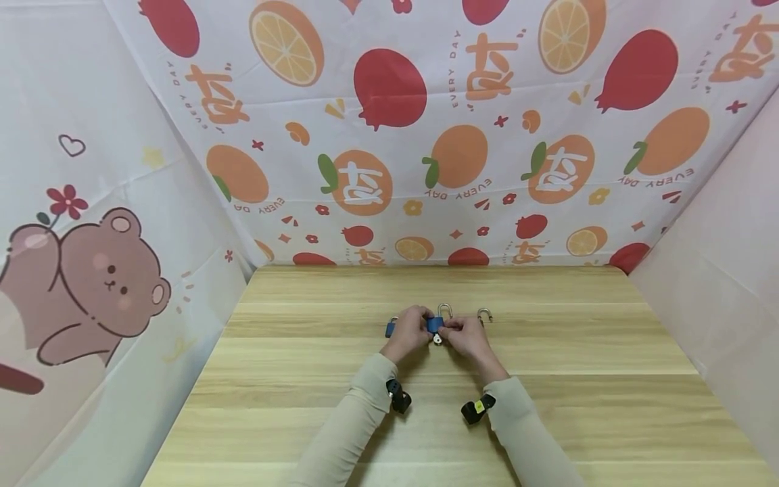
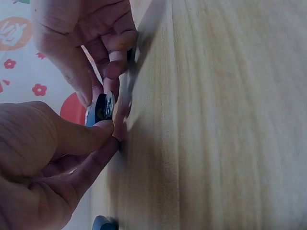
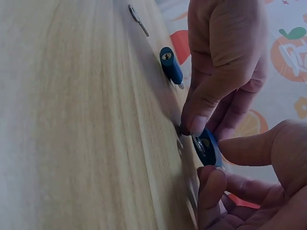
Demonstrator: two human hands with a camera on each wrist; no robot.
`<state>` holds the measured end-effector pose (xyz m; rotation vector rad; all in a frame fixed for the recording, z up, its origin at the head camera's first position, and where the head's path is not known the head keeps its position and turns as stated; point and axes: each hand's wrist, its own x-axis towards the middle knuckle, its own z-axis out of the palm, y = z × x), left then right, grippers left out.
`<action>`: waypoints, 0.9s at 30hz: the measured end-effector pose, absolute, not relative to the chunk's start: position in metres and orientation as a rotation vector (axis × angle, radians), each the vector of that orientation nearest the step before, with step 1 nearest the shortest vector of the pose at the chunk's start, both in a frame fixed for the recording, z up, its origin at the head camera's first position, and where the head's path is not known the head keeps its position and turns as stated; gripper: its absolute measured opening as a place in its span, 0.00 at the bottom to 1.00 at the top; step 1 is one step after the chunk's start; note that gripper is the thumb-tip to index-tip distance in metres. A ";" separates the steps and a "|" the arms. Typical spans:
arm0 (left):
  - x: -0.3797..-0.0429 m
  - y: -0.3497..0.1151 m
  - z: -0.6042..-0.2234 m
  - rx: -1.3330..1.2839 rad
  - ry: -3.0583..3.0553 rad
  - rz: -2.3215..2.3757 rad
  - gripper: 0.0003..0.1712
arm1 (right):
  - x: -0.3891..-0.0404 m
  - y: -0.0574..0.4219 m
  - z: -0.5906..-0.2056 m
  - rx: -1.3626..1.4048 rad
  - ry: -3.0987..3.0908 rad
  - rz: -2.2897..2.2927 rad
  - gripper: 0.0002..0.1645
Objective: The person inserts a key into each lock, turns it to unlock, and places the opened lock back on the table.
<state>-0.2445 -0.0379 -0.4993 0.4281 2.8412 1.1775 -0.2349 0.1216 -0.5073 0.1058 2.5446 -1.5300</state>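
A blue padlock [image 1: 435,325] with its shackle swung open sits between the two hands at the table's middle. My left hand [image 1: 410,331] pinches its left side, with thumb and finger at the body's end in the left wrist view. From the other side, my right hand [image 1: 465,336] holds it between thumb and fingers. A silver key [image 2: 109,103] stands at the keyhole face, partly hidden by fingers. Left of the left hand lies a second blue padlock [image 3: 171,67], keyhole showing. Beyond the right hand, an open shackle [image 1: 485,314] shows; its body is hidden.
A loose key [image 3: 138,20] lies on the wooden table [image 1: 304,379], past the second padlock. A printed fruit cloth [image 1: 395,169] hangs behind the far edge. Cloth walls flank both sides, the left one [image 1: 182,325] bearing a bear. Dark wrist cameras [image 1: 398,398] are strapped to both wrists.
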 end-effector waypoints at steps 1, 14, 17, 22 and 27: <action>-0.245 -0.038 -0.500 0.418 2.837 1.177 0.20 | -0.234 0.122 -0.508 0.098 2.554 -1.514 0.14; -0.246 -0.034 -0.503 0.403 2.864 1.094 0.16 | -0.232 0.124 -0.510 0.044 2.568 -1.442 0.15; -0.246 -0.033 -0.503 0.417 2.877 1.073 0.16 | -0.232 0.125 -0.510 0.043 2.570 -1.448 0.15; -0.246 -0.032 -0.504 0.425 2.898 1.035 0.16 | -0.230 0.125 -0.510 0.045 2.566 -1.456 0.15; -0.245 -0.032 -0.504 0.444 2.926 1.020 0.16 | -0.229 0.124 -0.508 0.035 2.537 -1.455 0.15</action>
